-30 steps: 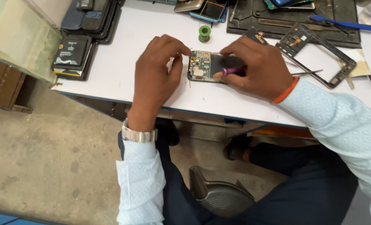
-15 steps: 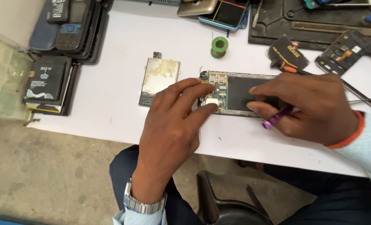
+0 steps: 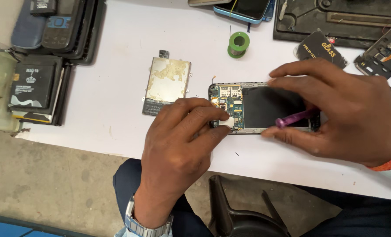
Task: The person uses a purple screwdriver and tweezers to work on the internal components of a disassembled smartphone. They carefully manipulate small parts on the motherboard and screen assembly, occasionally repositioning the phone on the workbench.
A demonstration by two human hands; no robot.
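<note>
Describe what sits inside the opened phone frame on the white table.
Inside the opened phone: a dark battery bay and, at its left end, a green circuit board with metal card slots. The left hand covers the board's lower corner; the right hand, holding a purple tool, hides the right end.

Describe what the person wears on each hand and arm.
The left hand is bare, with a silver metal-link wristwatch at the wrist and the edge of a light blue shirt cuff just below it. The right hand is bare too, with an orange band around its wrist. No gloves or rings show on either hand.
</note>
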